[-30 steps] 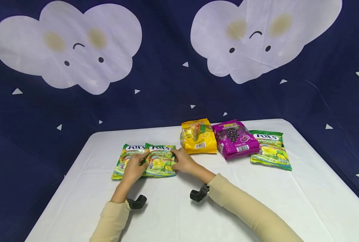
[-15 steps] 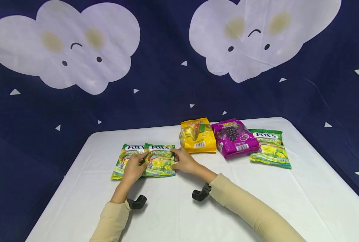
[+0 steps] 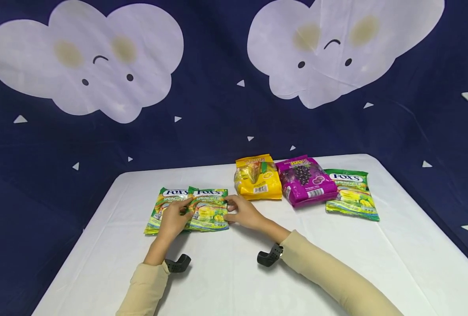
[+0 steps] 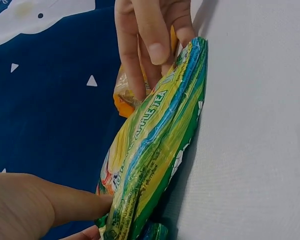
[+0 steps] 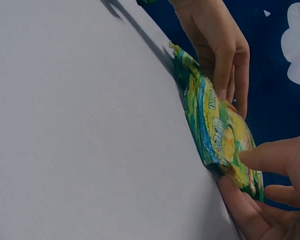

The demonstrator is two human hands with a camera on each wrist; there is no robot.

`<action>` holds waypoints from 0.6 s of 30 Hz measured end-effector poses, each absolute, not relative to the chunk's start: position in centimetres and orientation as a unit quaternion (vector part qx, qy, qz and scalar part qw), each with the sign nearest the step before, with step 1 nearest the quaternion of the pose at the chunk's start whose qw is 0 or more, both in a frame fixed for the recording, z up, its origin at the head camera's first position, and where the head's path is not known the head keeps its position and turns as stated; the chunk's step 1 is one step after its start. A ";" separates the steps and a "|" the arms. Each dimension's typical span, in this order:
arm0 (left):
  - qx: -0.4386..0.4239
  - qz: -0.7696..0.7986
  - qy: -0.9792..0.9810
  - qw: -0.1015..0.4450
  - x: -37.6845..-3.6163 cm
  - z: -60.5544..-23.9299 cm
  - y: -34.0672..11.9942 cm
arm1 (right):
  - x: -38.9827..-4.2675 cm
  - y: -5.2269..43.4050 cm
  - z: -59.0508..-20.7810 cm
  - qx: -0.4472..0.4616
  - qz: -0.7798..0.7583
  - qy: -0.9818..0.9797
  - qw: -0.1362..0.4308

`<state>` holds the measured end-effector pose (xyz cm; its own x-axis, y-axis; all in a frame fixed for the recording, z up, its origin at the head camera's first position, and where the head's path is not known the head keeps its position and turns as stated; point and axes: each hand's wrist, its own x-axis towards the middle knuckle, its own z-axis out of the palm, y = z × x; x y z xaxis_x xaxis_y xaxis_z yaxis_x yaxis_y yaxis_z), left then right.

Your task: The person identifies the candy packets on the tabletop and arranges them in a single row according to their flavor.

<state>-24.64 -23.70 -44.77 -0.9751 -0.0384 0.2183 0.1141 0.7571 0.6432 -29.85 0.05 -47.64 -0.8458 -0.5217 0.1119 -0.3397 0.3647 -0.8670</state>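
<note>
Two green sweet packets lie side by side, slightly overlapping, at the near left of the white worktop [image 3: 226, 281]. The left hand [image 3: 173, 219] rests across the seam between them, its fingers [image 4: 65, 202] lying fairly straight against the right-hand green packet [image 3: 209, 210]. The right hand [image 3: 243, 212] pinches that packet's right edge between thumb and fingers [image 5: 262, 157]. Squaring it well likely calls for light, even pressure from both sides, so the left-hand green packet [image 3: 159, 210] does not skid. Further back sit a yellow packet [image 3: 258, 177], a purple packet [image 3: 307, 180] and a third green packet [image 3: 352, 193]. A dark blue cloth with cloud faces [image 3: 218, 114] hangs behind.
</note>
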 end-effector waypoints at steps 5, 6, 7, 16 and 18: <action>-0.025 -0.337 -0.933 0.122 -24.5 -44.6 -23.1 | -29.7 0.9 -47.5 -0.238 -0.559 0.782 0.140; -0.024 -0.332 -0.934 0.126 -24.4 -44.5 -22.9 | -29.7 1.1 -47.4 -0.236 -0.567 0.776 0.146; -0.022 -0.327 -0.936 0.128 -24.4 -44.5 -22.7 | -29.7 1.3 -47.4 -0.239 -0.568 0.774 0.147; -0.021 -0.274 -0.942 0.194 -23.8 -44.6 -21.1 | -28.8 5.0 -47.3 -0.279 -0.569 0.756 0.164; -0.032 -0.293 -0.933 0.209 -23.7 -44.5 -20.5 | -28.4 6.2 -47.2 -0.285 -0.569 0.754 0.163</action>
<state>-23.67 -20.48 -44.46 -0.9106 -0.0618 0.4087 0.1828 0.8267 0.5321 -28.42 6.16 -47.18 -0.7846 -0.6150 0.0790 -0.2445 0.1898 -0.9509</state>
